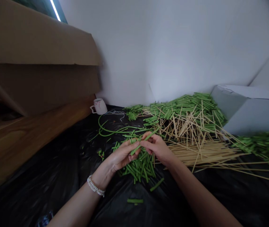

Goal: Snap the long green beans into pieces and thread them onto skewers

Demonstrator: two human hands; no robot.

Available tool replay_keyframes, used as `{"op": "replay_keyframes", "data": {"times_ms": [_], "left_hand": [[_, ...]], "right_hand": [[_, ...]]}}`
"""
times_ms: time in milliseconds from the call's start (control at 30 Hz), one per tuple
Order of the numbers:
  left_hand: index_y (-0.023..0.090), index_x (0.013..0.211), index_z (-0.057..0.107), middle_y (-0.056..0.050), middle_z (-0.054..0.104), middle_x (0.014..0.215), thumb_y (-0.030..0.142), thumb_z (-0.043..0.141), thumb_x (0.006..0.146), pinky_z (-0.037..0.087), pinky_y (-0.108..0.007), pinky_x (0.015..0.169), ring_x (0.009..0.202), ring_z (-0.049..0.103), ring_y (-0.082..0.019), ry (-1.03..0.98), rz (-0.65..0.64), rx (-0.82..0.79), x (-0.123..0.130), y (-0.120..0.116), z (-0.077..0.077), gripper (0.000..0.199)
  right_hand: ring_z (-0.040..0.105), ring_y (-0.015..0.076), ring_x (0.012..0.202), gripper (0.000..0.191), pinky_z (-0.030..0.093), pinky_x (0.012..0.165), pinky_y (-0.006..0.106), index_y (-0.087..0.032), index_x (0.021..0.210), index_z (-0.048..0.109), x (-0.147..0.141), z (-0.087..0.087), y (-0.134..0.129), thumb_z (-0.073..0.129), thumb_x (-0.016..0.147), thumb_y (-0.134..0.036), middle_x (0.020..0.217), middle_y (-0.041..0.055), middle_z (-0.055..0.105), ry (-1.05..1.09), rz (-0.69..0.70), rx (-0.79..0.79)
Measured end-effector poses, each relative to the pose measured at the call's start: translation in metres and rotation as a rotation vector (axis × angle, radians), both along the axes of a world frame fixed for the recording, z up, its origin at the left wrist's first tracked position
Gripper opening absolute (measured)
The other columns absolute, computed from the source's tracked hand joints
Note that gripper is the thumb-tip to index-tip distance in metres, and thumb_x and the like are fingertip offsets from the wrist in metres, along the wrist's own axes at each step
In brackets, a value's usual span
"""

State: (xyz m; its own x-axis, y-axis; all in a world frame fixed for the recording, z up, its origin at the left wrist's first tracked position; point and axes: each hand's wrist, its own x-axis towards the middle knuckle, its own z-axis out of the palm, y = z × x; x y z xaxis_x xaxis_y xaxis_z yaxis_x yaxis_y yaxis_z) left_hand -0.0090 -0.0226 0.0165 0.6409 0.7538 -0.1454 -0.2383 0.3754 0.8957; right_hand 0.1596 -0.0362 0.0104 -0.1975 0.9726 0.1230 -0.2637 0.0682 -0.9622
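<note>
Pinching a green stem [135, 150] with closed grip of left hand [121, 156] and right hand [157, 145], just above the near pile of short pieces [138, 168], seemingly with many already cut, but with long stems [112, 131] at left still whole, beside thin sticks [205, 153] at right.

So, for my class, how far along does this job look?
Seemingly done: short green pieces are piled beneath the hands, with more green lengths heaped by the wall.
In hand: the left hand and right hand hold a green stem.
Probably left: long curved stems and loose pale sticks. How much remains, I can't tell.
</note>
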Motion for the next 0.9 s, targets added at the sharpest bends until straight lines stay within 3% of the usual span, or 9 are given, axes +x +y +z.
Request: {"op": "replay_keyframes", "data": {"times_ms": [167,267,433,633,900], "left_hand": [[0.012,0.081,0.064,0.003,0.052,0.056,0.037,0.075,0.078,0.026,-0.017,0.045,0.045,0.038,-0.003,0.023,-0.088,-0.008,-0.003,-0.003,0.004,0.028],[0.011,0.081,0.067,0.001,0.055,0.058,0.035,0.076,0.077,0.026,-0.017,0.044,0.045,0.037,-0.003,0.053,-0.087,-0.003,-0.003,-0.005,0.006,0.027],[0.012,0.074,0.063,0.001,0.055,0.061,0.034,0.078,0.075,0.029,-0.016,0.044,0.048,0.042,-0.004,0.029,0.077,0.03,0.001,-0.003,0.003,0.027],[0.012,0.072,0.06,0.002,0.054,0.063,0.032,0.078,0.075,0.03,-0.014,0.042,0.048,0.041,-0.003,-0.05,0.243,0.032,0.005,0.0,-0.001,0.028],[0.011,0.074,0.061,0.003,0.057,0.061,0.024,0.082,0.07,0.036,-0.013,0.045,0.05,0.046,-0.004,-0.184,0.355,-0.142,0.005,0.005,-0.002,0.026]], "right_hand": [[0.041,0.0057,0.04,0.032,0.025,0.039,0.019,-0.019,0.075,0.058,0.003,-0.002,0.001,0.079,0.069,-0.042,0.052,-0.0055,0.056,0.09,-0.038,-0.065],[0.04,0.0058,0.039,0.032,0.024,0.039,0.02,-0.019,0.074,0.06,0.004,-0.001,0.001,0.081,0.067,-0.041,0.05,-0.006,0.055,0.108,-0.044,-0.073],[0.039,0.0056,0.041,0.026,0.023,0.039,0.02,-0.017,0.075,0.067,0.006,0.001,0.002,0.078,0.071,-0.04,0.049,-0.0061,0.051,0.212,-0.105,-0.032],[0.041,0.0069,0.04,0.024,0.027,0.04,0.021,-0.018,0.081,0.073,0.002,-0.001,0.0,0.077,0.073,-0.04,0.048,-0.0052,0.053,0.071,-0.144,0.042],[0.05,0.0109,0.048,0.021,0.039,0.047,0.025,-0.021,0.085,0.076,-0.009,-0.001,-0.005,0.077,0.071,-0.037,0.06,-0.0013,0.063,-0.086,-0.087,0.113]]}}
